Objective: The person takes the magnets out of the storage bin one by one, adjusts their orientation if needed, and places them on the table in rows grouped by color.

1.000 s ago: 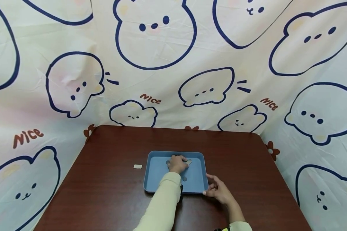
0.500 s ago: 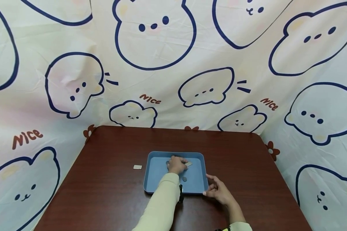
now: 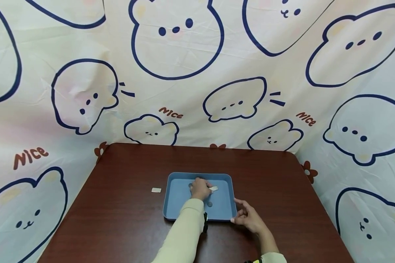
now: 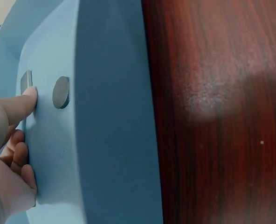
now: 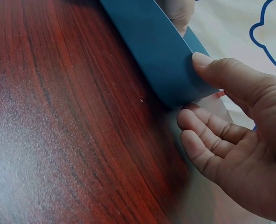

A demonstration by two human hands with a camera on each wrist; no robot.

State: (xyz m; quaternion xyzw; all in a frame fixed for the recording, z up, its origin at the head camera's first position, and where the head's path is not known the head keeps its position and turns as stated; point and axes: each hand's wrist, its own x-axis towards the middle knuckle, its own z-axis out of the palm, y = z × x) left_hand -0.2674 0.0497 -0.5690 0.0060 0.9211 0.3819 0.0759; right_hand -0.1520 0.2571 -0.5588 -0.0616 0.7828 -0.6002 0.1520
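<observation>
A blue rectangular tray [image 3: 223,199] rests on the table. My left hand [image 3: 200,188] reaches into it, fingers curled, pinching a small flat pale rectangular piece [image 3: 214,188]. The thumb lies against that piece's edge in the left wrist view, while the far fingertips are hidden. A grey round disc [image 4: 61,92] lies nearer the tray's front wall. Beside the left hand, another round piece [image 3: 190,185] is partly covered. My right hand [image 3: 250,219] holds the tray's near right corner, its thumb on the outer wall [image 5: 147,56] and other fingers bent round the corner.
Left of the tray, a small white rectangular piece [image 3: 156,190] lies on the dark brown wooden table [image 3: 125,219]. Patterned cloth [image 3: 191,98] hangs behind the table and along both sides.
The pale rectangular piece under my left hand has turned and shifted slightly toward me, and the left fingers have moved with it. My right hand and the tray stay in place.
</observation>
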